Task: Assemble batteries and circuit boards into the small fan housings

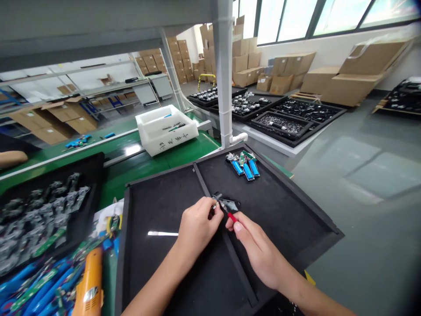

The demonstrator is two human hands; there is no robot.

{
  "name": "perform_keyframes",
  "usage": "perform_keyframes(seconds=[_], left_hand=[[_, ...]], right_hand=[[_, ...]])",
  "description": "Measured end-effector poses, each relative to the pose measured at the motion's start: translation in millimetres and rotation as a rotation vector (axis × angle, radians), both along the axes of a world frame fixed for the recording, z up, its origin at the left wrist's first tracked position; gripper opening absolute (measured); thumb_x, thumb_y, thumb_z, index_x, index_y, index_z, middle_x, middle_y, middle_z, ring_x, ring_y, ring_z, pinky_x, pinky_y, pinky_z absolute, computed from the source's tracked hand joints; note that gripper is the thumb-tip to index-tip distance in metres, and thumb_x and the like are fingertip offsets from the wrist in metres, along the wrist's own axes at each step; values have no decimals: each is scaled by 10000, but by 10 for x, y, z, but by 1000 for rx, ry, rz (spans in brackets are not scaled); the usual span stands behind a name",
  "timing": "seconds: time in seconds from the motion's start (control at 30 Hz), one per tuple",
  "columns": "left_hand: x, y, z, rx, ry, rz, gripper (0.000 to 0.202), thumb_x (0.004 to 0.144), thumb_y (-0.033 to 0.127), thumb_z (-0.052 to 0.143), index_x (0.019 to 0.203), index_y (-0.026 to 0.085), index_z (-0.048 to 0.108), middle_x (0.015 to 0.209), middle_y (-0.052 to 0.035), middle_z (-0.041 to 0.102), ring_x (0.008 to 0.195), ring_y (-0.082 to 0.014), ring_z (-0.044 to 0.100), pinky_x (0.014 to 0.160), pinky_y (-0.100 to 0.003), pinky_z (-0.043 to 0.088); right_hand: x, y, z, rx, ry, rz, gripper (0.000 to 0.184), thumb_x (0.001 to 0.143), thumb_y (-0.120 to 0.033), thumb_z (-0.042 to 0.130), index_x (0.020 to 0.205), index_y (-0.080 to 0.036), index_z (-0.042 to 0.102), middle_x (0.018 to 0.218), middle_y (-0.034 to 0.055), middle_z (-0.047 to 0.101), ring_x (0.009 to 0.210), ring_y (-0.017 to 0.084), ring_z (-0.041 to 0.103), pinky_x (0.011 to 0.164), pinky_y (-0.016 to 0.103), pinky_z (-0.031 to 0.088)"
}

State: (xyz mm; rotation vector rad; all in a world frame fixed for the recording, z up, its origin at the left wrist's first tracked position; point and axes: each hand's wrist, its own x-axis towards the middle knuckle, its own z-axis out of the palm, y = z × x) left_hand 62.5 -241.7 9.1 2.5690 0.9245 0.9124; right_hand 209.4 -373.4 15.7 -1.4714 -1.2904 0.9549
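My left hand (199,226) pinches a small dark metal part (217,197) at its fingertips, above a black tray (158,267) lined with felt. My right hand (256,250) holds a red-handled precision screwdriver (231,216), with its shaft tip at the metal part. A flat black piece (233,204) lies just beneath the tool, touching or very near it. Farther up the tray, a small cluster of blue cylindrical modules with circuit boards (244,166) rests beyond a dark divider bar (210,197). The screwdriver tip's contact point is partly hidden by my fingers.
To the left, a black tray holds several grey metal parts (42,215), and an orange power tool (89,283) lies among blue modules. A white plastic bin (165,129) stands on a green conveyor (128,151). A white post (223,74) rises beyond the tray.
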Motion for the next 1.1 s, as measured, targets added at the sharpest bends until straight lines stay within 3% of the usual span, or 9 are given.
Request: perform_keyframes(seconds=[0.2,0.47,0.7,0.87,1.1], left_hand=[[-42,87,82,-104,-68,-50,101,951,206,583,967,187,681,814,0,678,677,-109,624,678,-222,478],[1,14,51,-145,-79,-133,111,957,189,577,1014,194,672,862,-12,688,735,-124,639,702,-232,494],[-18,36,-25,-131,-31,-189,179,995,184,538,1138,205,644,972,-38,698,857,-150,672,804,-266,516],[-30,18,-67,-107,-4,-184,198,1010,197,521,1173,212,633,994,-49,701,863,-165,677,805,-288,528],[-22,16,-62,-100,-20,-161,179,1015,204,514,1152,207,630,983,-53,701,873,-172,685,805,-290,533]], right_hand=[[129,-4,48,2,-62,82,233,1105,-353,329,1080,-264,544,1053,0,615,986,175,582,889,304,437],[139,-22,138,4,-249,112,135,1071,-279,401,1064,-261,535,1066,6,597,979,193,567,883,332,448],[175,-30,81,-11,-217,103,159,1086,-304,379,1039,-259,524,1062,6,594,982,186,574,884,325,452],[182,-32,69,-27,-183,97,222,1099,-325,352,980,-249,523,992,1,588,919,176,571,843,315,453],[174,-35,85,-40,-150,112,172,1087,-320,397,1033,-254,547,1031,0,602,954,178,574,878,314,458]])
